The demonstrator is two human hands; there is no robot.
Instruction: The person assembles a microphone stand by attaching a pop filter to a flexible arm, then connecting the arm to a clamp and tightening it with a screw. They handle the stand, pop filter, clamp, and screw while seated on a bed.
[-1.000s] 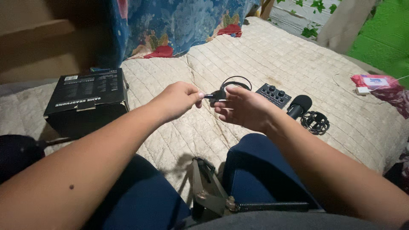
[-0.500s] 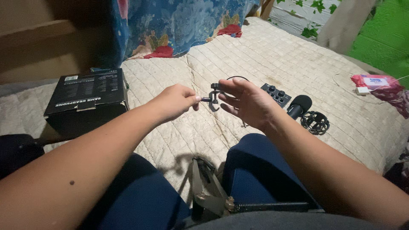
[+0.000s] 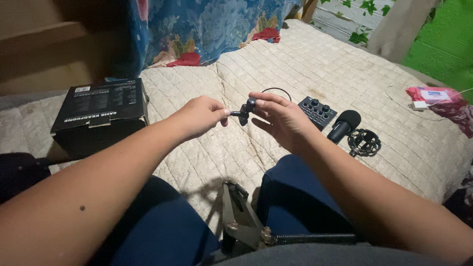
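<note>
Left hand: thumb and forefinger pinched shut on the thin end of a small black clamp fitting, held up above the bed.
Right hand: fingers loosely curled, fingertips closed on the fitting's knob end; palm half open below it.
Fitting: in the air between both hands, over the quilted bedcover, above the knees.
Nearby on the bed: black mixer box with knobs, black microphone, round shock mount, a thin cable loop behind the hands, black carton to the left.
On the lap: folded boom arm with its spring.
Doing it well: steady the stem with the pinch, turn only the knob, keep the piece low over the cover in case it slips.
</note>
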